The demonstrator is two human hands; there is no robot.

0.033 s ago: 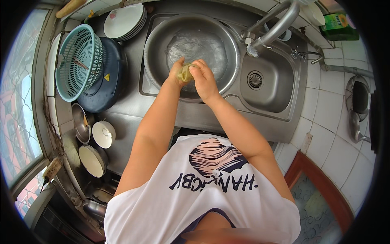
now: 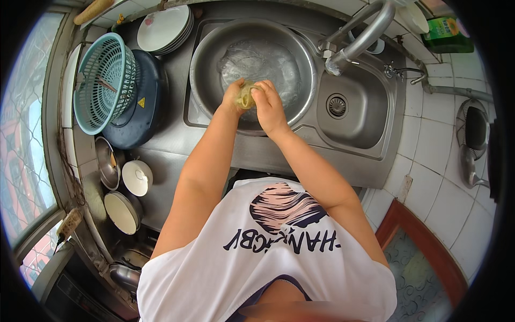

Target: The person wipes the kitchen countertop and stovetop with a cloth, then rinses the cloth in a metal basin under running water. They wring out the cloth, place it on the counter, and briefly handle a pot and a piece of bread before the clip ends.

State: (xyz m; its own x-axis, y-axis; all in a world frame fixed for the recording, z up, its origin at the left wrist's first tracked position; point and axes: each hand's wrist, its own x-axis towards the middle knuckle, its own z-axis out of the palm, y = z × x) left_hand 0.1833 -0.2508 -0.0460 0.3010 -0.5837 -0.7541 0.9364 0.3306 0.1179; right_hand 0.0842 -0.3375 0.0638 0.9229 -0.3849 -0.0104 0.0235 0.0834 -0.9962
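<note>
Both my hands meet over the near part of a large round steel basin (image 2: 201,80), which has water (image 2: 260,61) in it. Between them is a soft, folded, yellow-green thing (image 2: 246,99); its exact kind is unclear. My left hand (image 2: 233,97) grips it from the left, fingers partly hidden behind it. From the right, my right hand (image 2: 270,107) closes on the same thing, thumb laid across its near side. The water's surface is rippled and shiny.
Right of the basin are a small sink bowl (image 2: 365,115) and a steel faucet (image 2: 357,45). At left stand a teal plastic colander (image 2: 85,110), a dark blue lidded appliance (image 2: 153,102), stacked plates (image 2: 161,29) and several bowls (image 2: 137,177). A green bottle (image 2: 449,37) stands far right.
The yellow-green thing has shifted very slightly between my fingers, and the ripples on the water differ. My arms stay in nearly the same place.
</note>
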